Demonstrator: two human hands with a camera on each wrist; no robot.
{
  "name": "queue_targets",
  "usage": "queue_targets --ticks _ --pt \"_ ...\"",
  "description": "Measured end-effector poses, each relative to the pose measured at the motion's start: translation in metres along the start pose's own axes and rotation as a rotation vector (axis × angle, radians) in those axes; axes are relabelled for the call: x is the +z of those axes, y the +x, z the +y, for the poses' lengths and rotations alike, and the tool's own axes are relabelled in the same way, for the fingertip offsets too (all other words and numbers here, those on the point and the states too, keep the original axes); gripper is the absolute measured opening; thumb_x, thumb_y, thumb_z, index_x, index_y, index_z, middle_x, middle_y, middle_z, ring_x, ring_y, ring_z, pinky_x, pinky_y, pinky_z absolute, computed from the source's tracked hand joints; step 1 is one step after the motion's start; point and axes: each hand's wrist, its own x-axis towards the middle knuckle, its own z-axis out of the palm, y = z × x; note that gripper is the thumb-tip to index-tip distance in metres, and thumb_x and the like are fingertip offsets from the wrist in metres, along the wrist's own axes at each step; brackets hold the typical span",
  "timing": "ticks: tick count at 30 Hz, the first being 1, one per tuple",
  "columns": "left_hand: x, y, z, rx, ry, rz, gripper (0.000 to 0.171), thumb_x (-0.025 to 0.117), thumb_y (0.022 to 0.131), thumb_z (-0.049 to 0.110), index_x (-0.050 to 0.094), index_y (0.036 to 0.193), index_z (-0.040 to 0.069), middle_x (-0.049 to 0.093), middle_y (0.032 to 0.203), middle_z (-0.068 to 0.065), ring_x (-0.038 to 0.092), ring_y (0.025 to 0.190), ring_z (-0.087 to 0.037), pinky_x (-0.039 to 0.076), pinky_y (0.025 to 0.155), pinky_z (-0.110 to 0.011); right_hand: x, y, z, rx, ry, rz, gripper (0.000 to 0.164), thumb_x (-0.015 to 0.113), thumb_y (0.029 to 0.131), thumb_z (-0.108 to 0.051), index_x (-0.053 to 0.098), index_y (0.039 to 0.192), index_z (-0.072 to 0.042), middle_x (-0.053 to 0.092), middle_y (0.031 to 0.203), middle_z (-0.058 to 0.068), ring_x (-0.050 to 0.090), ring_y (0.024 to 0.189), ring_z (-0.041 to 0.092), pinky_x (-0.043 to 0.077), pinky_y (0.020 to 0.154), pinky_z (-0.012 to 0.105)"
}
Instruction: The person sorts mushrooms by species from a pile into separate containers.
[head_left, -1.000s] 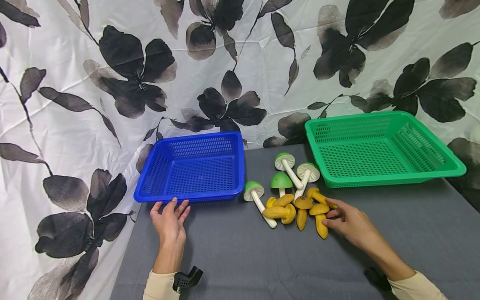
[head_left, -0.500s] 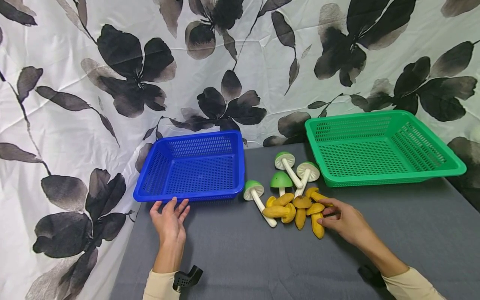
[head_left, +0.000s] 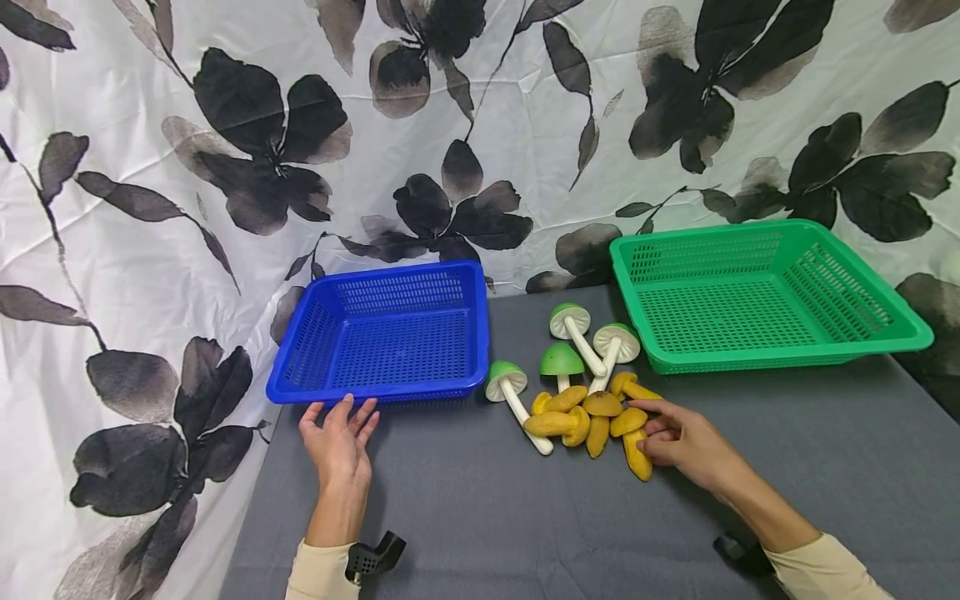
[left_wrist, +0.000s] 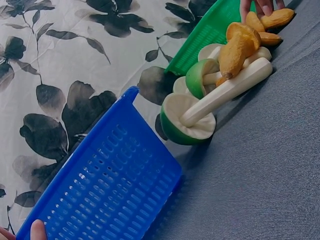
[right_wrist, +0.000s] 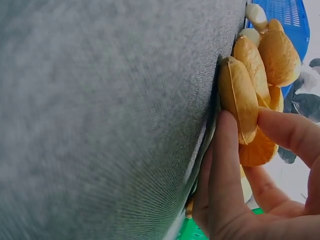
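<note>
Near the front rim of the blue basket (head_left: 382, 350), my left hand (head_left: 337, 446) lies palm up, with relaxed fingers right at the edge. A fingertip (left_wrist: 38, 230) overlaps that rim in the left wrist view. On the right, my right hand (head_left: 693, 446) pinches the stem of a yellow toy mushroom (right_wrist: 237, 95) between thumb and finger. That mushroom lies at the right end of a cluster of several yellow mushrooms (head_left: 551, 424). Green-capped mushrooms with white stems, one with its cap (head_left: 561, 359) upright, lie behind and left of the yellow ones.
A green basket (head_left: 750, 362) stands at the back right of the grey cloth-covered table (head_left: 525, 533). Behind the table hangs a white cloth with dark flowers (head_left: 450, 100). The mushrooms lie between the two baskets.
My right hand has shifted slightly left, and its fingers have closed in on the yellow mushroom, which moved a little left with them. The left hand has stayed at the blue basket.
</note>
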Motion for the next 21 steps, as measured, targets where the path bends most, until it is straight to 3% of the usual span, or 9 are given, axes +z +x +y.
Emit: queue_targets --ticks 11,21 --pt "-0.0001 0.0013 -0.0006 0.004 -0.007 0.011 0.056 0.059 0.103 0.013 0.020 0.142 0.015 0.047 0.121 -0.010 0.075 0.092 -0.023 0.062 0.081 -0.038 -0.0033 -0.0025 0.0003 0.047 0.038 -0.014 0.069 0.071 0.095 -0.012 0.037 0.154 -0.002 0.058 0.112 0.020 0.061 0.092 0.019 0.061 0.075 0.035" --pt "0.0004 0.0016 -0.0016 0.006 -0.015 0.017 0.054 0.059 0.103 0.013 0.020 0.141 0.015 0.047 0.121 -0.010 0.074 0.093 -0.024 0.061 0.086 -0.042 -0.0065 -0.0051 -0.0055 0.071 0.044 -0.005 0.068 0.069 0.097 -0.014 0.037 0.156 -0.009 0.055 0.121 0.023 0.062 0.097 0.019 0.061 0.078 0.035"
